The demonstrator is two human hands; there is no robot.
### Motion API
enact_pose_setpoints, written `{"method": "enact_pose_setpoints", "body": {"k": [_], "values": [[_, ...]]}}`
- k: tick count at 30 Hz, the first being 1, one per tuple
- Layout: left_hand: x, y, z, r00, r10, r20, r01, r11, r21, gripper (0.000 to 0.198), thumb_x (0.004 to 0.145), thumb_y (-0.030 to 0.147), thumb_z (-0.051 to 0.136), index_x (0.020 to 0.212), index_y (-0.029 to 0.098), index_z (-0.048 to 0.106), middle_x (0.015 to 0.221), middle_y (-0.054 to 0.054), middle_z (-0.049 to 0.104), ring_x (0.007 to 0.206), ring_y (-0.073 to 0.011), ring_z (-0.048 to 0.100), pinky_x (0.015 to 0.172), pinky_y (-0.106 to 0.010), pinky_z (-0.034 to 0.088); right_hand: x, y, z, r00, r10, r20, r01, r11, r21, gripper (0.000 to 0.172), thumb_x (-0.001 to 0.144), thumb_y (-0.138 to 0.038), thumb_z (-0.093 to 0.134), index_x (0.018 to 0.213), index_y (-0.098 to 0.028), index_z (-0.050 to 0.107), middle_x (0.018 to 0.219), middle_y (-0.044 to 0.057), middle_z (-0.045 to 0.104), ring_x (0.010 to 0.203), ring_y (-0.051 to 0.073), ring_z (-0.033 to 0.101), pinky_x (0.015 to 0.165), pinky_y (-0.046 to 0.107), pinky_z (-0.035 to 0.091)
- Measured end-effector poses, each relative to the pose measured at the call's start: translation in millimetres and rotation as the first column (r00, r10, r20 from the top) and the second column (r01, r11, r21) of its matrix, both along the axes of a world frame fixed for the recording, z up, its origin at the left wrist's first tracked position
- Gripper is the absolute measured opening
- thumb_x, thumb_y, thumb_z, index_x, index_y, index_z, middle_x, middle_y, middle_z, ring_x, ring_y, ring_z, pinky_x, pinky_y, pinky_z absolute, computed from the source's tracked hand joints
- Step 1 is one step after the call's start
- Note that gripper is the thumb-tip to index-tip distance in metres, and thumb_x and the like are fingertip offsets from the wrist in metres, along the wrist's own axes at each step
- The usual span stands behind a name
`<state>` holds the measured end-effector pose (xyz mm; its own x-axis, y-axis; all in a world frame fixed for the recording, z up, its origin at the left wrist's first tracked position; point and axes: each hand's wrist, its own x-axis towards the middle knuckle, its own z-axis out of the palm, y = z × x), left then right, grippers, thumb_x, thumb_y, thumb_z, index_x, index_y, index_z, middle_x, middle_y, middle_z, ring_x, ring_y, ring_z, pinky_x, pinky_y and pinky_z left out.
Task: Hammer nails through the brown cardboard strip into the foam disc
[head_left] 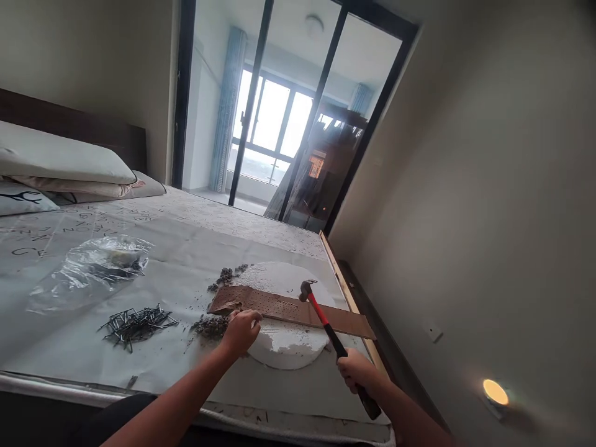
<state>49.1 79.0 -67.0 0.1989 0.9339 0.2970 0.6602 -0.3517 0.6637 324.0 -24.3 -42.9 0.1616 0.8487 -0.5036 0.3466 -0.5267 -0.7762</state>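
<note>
the right hand [357, 370] is closed around the lower grip of the hammer [331, 334], head raised just above the wooden strip [298, 309]. the left hand [241, 330] pinches at the strip's near edge; what it pinches cannot be told. the strip lies across a white foam disc [284, 347] near the bed's right edge. the hammer is likely head-heavy and rigid: hold low on the handle. loose nails [136, 323] lie left.

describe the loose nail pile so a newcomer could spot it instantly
Start at the bed, covered by a pale sheet. Left of the white round slab and left hand lies the nail pile: dark, thin, scattered, unlike the crumpled clear plastic bag behind it.
</note>
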Motion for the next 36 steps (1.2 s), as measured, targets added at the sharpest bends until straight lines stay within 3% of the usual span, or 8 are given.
{"method": "enact_pose_setpoints", "body": {"k": [10, 13, 15, 19, 23, 27, 30, 36], "values": [[-4, 5, -6.9, 0.993, -0.059, -0.098, 0.053, 0.996, -0.065, 0.028, 0.071, 0.023, 0.043, 0.085, 0.022, 0.066, 0.094, -0.005, 0.068, 0.093, -0.0210, 0.060, 0.092, -0.035, 0.034, 3, 12, -9.6, 0.998, 0.056, -0.013, -0.057, 0.995, -0.079, 0.021, 0.056, -0.011, 0.043, 0.061, -0.022, 0.026, 0.043, -0.008, 0.027, 0.032, 0.005, 0.022, 0.033, 0.019, 0.018], [-9, 5, -1.0, 0.998, -0.056, -0.035, 0.053, 0.996, -0.076, 0.030, 0.071, 0.027, 0.042, 0.088, 0.020, 0.066, 0.097, -0.006, 0.068, 0.093, -0.0225, 0.060, 0.089, -0.036, 0.039, 6, 7, -8.0, 0.998, 0.069, 0.014, -0.068, 0.997, -0.042, 0.017, 0.061, -0.013, 0.044, 0.064, -0.022, 0.029, 0.046, -0.009, 0.028, 0.035, 0.006, 0.022, 0.034, 0.020, 0.020], [-15, 10, 5.3, 0.997, -0.012, 0.080, 0.018, 0.997, -0.075, 0.033, 0.072, 0.030, 0.041, 0.089, 0.019, 0.066, 0.099, -0.008, 0.067, 0.093, -0.0226, 0.060, 0.084, -0.034, 0.043, 8, -1, -9.8, 0.980, 0.116, 0.162, -0.129, 0.989, 0.067, 0.012, 0.065, -0.014, 0.043, 0.066, -0.022, 0.033, 0.048, -0.008, 0.030, 0.037, 0.007, 0.026, 0.038, 0.021, 0.022], [-31, 30, 15.6, 0.892, 0.147, 0.427, -0.107, 0.987, -0.117, 0.037, 0.071, 0.035, 0.041, 0.093, 0.016, 0.063, 0.096, -0.009, 0.066, 0.088, -0.0218, 0.061, 0.077, -0.033, 0.048, 1, -26, -28.4, 0.767, 0.213, 0.606, -0.430, 0.871, 0.238, 0.009, 0.066, -0.010, 0.043, 0.068, -0.019, 0.045, 0.059, -0.001, 0.049, 0.056, 0.013, 0.048, 0.050, 0.023, 0.029], [-40, 42, 16.8, 0.711, 0.199, 0.674, -0.080, 0.976, -0.203, 0.036, 0.065, 0.038, 0.049, 0.088, 0.013, 0.061, 0.085, -0.008, 0.066, 0.082, -0.0207, 0.062, 0.072, -0.032, 0.050, -24, -40, -58.6, 0.478, 0.277, 0.833, -0.569, 0.821, 0.054, 0.021, 0.067, -0.009, 0.045, 0.083, -0.020, 0.055, 0.073, 0.005, 0.064, 0.069, 0.019, 0.059, 0.055, 0.024, 0.031], [-41, 39, 12.0, 0.697, 0.187, 0.692, -0.072, 0.979, -0.192, 0.035, 0.063, 0.036, 0.051, 0.087, 0.013, 0.062, 0.083, -0.008, 0.066, 0.080, -0.0199, 0.063, 0.068, -0.031, 0.051, -53, -32, -84.5, 0.271, 0.379, 0.885, -0.706, 0.703, -0.085, 0.025, 0.072, -0.007, 0.042, 0.088, -0.019, 0.057, 0.081, 0.008, 0.067, 0.073, 0.021, 0.063, 0.059, 0.025, 0.035], [-39, 35, 8.2, 0.753, 0.191, 0.630, -0.101, 0.979, -0.177, 0.033, 0.065, 0.034, 0.049, 0.086, 0.013, 0.063, 0.082, -0.007, 0.067, 0.076, -0.0186, 0.063, 0.066, -0.030, 0.050, -67, -15, -99.2, 0.221, 0.424, 0.878, -0.737, 0.662, -0.134, 0.027, 0.073, -0.007, 0.043, 0.092, -0.018, 0.057, 0.085, 0.010, 0.068, 0.077, 0.024, 0.064, 0.063, 0.028, 0.039], [-34, 29, 5.9, 0.818, 0.143, 0.557, -0.068, 0.986, -0.153, 0.031, 0.067, 0.033, 0.049, 0.086, 0.014, 0.063, 0.076, -0.006, 0.067, 0.074, -0.0181, 0.062, 0.069, -0.030, 0.048, -67, 18, -107.9, 0.268, 0.467, 0.843, -0.686, 0.706, -0.173, 0.029, 0.076, -0.013, 0.047, 0.103, -0.018, 0.059, 0.091, 0.013, 0.068, 0.086, 0.026, 0.063, 0.070, 0.031, 0.042]]}}
